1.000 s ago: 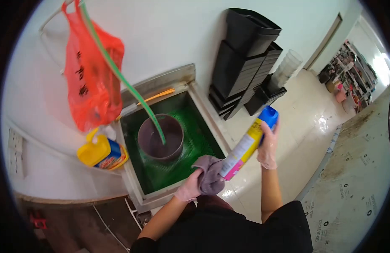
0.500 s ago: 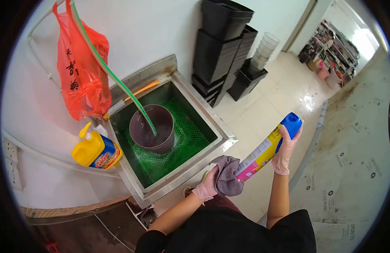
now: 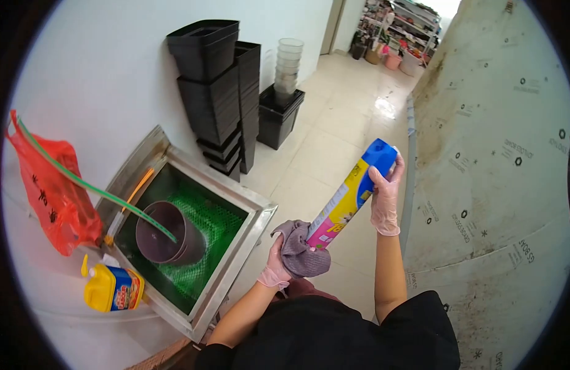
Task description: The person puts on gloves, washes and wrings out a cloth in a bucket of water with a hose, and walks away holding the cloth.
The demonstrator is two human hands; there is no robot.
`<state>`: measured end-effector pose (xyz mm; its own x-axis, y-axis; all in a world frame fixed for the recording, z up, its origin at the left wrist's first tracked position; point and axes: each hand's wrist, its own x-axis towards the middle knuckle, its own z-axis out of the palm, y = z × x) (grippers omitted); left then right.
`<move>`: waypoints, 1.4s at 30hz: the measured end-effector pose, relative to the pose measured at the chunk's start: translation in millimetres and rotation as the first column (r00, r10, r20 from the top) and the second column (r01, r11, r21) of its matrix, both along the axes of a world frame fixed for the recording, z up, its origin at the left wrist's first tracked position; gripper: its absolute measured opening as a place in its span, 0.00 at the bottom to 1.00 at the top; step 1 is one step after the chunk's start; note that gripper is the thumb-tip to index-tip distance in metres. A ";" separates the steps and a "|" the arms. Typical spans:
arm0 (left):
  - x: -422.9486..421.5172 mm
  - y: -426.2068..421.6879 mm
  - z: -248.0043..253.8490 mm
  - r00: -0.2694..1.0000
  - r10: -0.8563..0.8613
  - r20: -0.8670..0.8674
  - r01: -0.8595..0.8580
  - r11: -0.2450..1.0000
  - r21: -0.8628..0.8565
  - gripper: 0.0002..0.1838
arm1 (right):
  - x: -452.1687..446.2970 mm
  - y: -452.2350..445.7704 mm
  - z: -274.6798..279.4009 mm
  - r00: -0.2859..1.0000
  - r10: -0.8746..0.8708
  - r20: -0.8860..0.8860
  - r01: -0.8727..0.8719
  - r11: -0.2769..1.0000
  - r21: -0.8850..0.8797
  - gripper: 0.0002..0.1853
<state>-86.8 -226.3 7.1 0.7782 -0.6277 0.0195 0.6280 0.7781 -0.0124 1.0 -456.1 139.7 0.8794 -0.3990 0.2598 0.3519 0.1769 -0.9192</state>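
Note:
My right hand (image 3: pixel 385 194), in a clear glove, grips the blue-capped upper end of a yellow and pink spray can (image 3: pixel 341 206). The can is tilted, its pink bottom end down and to the left. A grey-purple cloth (image 3: pixel 304 254) is bunched in my gloved left hand (image 3: pixel 276 266), against the can's lower end. To the left is a metal-rimmed sink (image 3: pixel 235 243) with green mesh inside. A dark bucket (image 3: pixel 168 234) stands in it, and a green hose (image 3: pixel 106 194) runs into the bucket.
A red bag (image 3: pixel 53 191) hangs at the left above a yellow jug (image 3: pixel 112 287). Stacked black pots (image 3: pixel 212 92) and clear cups (image 3: pixel 288 68) stand beyond the sink. A printed board wall (image 3: pixel 494 185) rises on the right; loaded shelves (image 3: pixel 405 31) are at the back.
The view has swung to the right, so the sink, bag and pots appear farther left. Both hands still hold the can and cloth, and the can now shows more of its pink and yellow label.

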 end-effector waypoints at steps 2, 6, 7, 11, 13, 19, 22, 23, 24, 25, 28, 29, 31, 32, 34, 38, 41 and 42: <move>3.9 -11.5 1.9 0.999 -0.024 -0.023 0.025 0.999 0.026 0.29 | 0.1 -18.8 -5.3 0.994 0.104 0.026 -0.104 0.994 0.015 0.45; 7.7 -40.4 -14.1 0.985 -0.119 -0.121 0.135 0.982 0.132 0.26 | -10.4 -41.6 -12.6 0.984 0.134 0.116 -0.150 0.978 0.142 0.49; 8.9 -47.8 -19.3 0.982 -0.149 -0.121 0.159 0.984 0.078 0.26 | -9.5 -48.5 -15.6 0.983 0.152 0.100 -0.164 0.978 0.128 0.48; 9.3 -67.1 -25.7 0.965 -0.231 -0.128 0.228 0.973 -0.032 0.24 | -15.7 -69.0 -16.2 0.983 0.181 0.027 -0.183 0.977 0.107 0.47; 9.8 -72.9 -28.2 0.951 -0.275 -0.143 0.273 0.961 -0.031 0.23 | -21.7 -77.1 -14.5 0.984 0.172 -0.046 -0.166 0.979 0.115 0.47; 23.0 -65.3 -54.0 0.943 -0.308 -0.128 0.331 0.915 0.233 0.24 | -3.7 -101.8 -60.8 0.956 -0.258 -0.138 0.201 0.922 -0.332 0.45; 22.4 -38.0 -39.9 0.953 -0.266 -0.142 0.292 0.930 0.221 0.24 | 11.6 -128.6 -118.5 0.873 -0.483 -0.073 0.300 0.648 -0.700 0.45; 20.8 -28.4 -29.5 0.978 -0.155 -0.139 0.190 0.940 0.285 0.25 | 13.7 -135.0 -132.9 0.820 -0.553 -0.148 0.237 0.564 -0.791 0.44; 19.6 -19.5 -20.9 0.991 -0.044 -0.129 0.086 0.934 0.346 0.27 | 14.8 -143.1 -146.5 0.753 -0.624 -0.209 0.154 0.476 -0.866 0.43; 19.4 -8.8 -16.4 0.990 -0.046 -0.136 0.092 0.933 0.349 0.27 | 16.8 -149.7 -155.4 0.675 -0.694 -0.251 0.057 0.388 -0.920 0.43; 20.2 28.2 -6.9 0.969 0.107 -0.224 -0.014 0.924 0.382 0.24 | 24.3 -164.6 -173.0 0.626 -0.727 -0.281 0.021 0.377 -0.926 0.40; 21.6 39.6 -2.9 0.958 0.204 -0.202 -0.099 0.895 0.435 0.23 | 26.3 -170.0 -177.9 0.602 -0.743 -0.293 0.006 0.371 -0.929 0.39; 20.4 59.3 3.6 0.940 0.292 -0.175 -0.174 0.854 0.491 0.22 | 32.5 -186.6 -187.3 0.558 -0.784 -0.273 0.054 0.362 -0.930 0.39; 17.1 68.1 5.4 0.893 0.429 -0.137 -0.293 0.784 0.547 0.21 | 36.1 -197.2 -190.9 0.517 -0.820 -0.247 0.101 0.345 -0.933 0.40; 8.6 86.5 15.7 0.830 0.550 -0.090 -0.395 0.695 0.600 0.21 | 37.2 -219.5 -192.7 0.467 -0.854 -0.228 0.144 0.328 -0.934 0.40; -15.1 118.9 35.9 0.794 0.600 -0.096 -0.436 0.673 0.598 0.21 | 9.5 -268.3 -179.8 0.216 -0.957 -0.194 0.270 0.250 -0.930 0.38; -29.7 129.5 33.6 0.790 0.613 -0.025 -0.482 0.646 0.591 0.20 | -26.4 -309.7 -182.4 0.067 -0.988 -0.136 0.297 0.150 -0.943 0.36; -32.6 130.6 32.0 0.733 0.678 -0.052 -0.523 0.611 0.595 0.20 | -40.6 -323.4 -186.3 0.034 -0.993 -0.114 0.267 0.119 -0.956 0.36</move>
<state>-119.4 -95.7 39.1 0.9070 0.1365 -0.3984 0.0482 0.9062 0.4201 -39.5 -779.5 -46.6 0.1734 -0.9202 0.3508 -0.8264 -0.3297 -0.4564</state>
